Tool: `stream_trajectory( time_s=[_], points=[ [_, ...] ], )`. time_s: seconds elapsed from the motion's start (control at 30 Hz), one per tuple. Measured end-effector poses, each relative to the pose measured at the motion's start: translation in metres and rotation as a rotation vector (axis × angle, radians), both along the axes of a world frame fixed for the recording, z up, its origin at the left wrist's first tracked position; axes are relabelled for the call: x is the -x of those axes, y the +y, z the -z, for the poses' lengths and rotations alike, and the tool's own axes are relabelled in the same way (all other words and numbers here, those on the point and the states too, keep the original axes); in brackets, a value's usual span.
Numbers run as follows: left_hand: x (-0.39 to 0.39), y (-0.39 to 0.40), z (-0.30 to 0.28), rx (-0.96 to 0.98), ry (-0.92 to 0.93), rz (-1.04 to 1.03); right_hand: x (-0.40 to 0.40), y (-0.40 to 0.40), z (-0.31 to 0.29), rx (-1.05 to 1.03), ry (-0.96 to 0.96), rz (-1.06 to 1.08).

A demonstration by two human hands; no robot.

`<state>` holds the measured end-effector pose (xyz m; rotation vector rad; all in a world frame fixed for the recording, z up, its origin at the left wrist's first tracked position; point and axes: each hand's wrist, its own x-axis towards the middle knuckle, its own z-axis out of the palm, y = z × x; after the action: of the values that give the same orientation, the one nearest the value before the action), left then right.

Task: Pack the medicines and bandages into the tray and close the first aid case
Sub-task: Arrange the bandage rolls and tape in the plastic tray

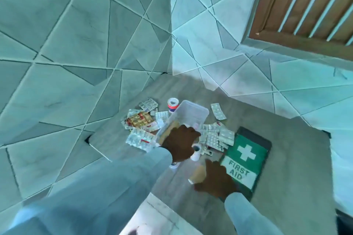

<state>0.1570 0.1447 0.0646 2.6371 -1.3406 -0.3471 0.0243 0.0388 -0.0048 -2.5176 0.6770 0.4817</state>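
Observation:
A clear plastic tray (193,112) stands on the grey table, with a tan bandage roll (169,131) lying inside its near left part. My left hand (179,143) reaches over the tray's near edge, fingers curled; what they hold is hidden. My right hand (215,179) grips a tan bandage roll (197,174) lying on the table in front of the tray. The green first aid case lid (246,160) lies flat to the right. Blister packs lie in heaps left (141,122) and right (217,137) of the tray. A white bottle (196,151) stands between my hands.
A red, white and blue tape roll (172,105) stands behind the tray's far left corner. One loose blister strip (217,111) lies at the back right. Tiled walls close in the table on the left and behind. A wooden frame (305,5) is at the upper right.

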Motion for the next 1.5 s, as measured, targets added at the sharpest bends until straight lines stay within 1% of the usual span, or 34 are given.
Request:
stream_trajectory(
  time_s=[0.1,0.2,0.3,0.4,0.47,0.5,0.57,0.6,0.63,0.7,0.8,0.87,0.9,1.0,1.03,1.13,1.23,1.27,1.33,1.43,1.5],
  points=[
    [-0.017,-0.020,0.033,-0.141,-0.120,0.242,-0.006,0.011,0.023,0.115,0.120,0.016],
    [-0.033,-0.027,0.057,-0.218,-0.200,0.439,-0.018,0.021,0.026,0.143,0.136,0.130],
    [-0.047,-0.027,0.070,-0.201,-0.243,0.592,-0.025,0.029,0.022,0.116,0.117,0.332],
    [-0.063,-0.025,0.063,-0.135,-0.187,0.702,-0.027,0.034,0.015,0.205,0.015,0.541],
    [-0.075,-0.022,0.050,-0.010,-0.088,0.679,-0.029,0.031,0.004,0.203,-0.082,0.676],
    [-0.086,-0.022,0.043,0.074,-0.020,0.632,-0.034,0.027,-0.003,0.180,-0.138,0.740],
    [-0.117,-0.022,0.033,0.200,0.151,0.466,-0.049,0.018,-0.020,0.142,-0.254,0.802],
    [-0.134,-0.024,0.031,0.230,0.217,0.385,-0.059,0.013,-0.027,0.130,-0.314,0.807],
    [-0.151,-0.028,0.029,0.237,0.254,0.329,-0.071,0.008,-0.034,0.129,-0.366,0.796],
    [-0.183,-0.038,0.030,0.209,0.255,0.277,-0.099,-0.003,-0.041,0.150,-0.401,0.754],
    [-0.210,-0.051,0.038,0.169,0.191,0.257,-0.142,-0.018,-0.042,0.218,-0.368,0.653],
    [-0.216,-0.058,0.047,0.096,0.154,0.273,-0.166,-0.029,-0.037,0.253,-0.350,0.612],
    [-0.218,-0.062,0.051,0.055,0.104,0.291,-0.176,-0.034,-0.032,0.272,-0.352,0.603],
    [-0.222,-0.069,0.061,-0.073,-0.146,0.359,-0.200,-0.043,-0.018,0.341,-0.310,0.579],
    [-0.223,-0.071,0.065,-0.111,-0.202,0.388,-0.206,-0.044,-0.013,0.364,-0.295,0.566],
    [-0.230,-0.073,0.077,-0.166,-0.275,0.446,-0.219,-0.044,-0.002,0.417,-0.285,0.514],
    [-0.239,-0.074,0.086,-0.189,-0.315,0.422,-0.224,-0.041,0.005,0.493,-0.283,0.393],
    [-0.240,-0.073,0.087,-0.185,-0.317,0.412,-0.224,-0.040,0.008,0.504,-0.283,0.350],
    [-0.242,-0.072,0.089,-0.116,-0.323,0.399,-0.221,-0.040,0.013,0.504,-0.290,0.264],
    [-0.249,-0.070,0.086,0.056,-0.325,0.341,-0.216,-0.046,0.019,0.543,-0.268,0.154],
    [-0.256,-0.065,0.084,0.185,-0.264,0.247,-0.214,-0.051,0.022,0.593,-0.238,0.102]
  ],
)
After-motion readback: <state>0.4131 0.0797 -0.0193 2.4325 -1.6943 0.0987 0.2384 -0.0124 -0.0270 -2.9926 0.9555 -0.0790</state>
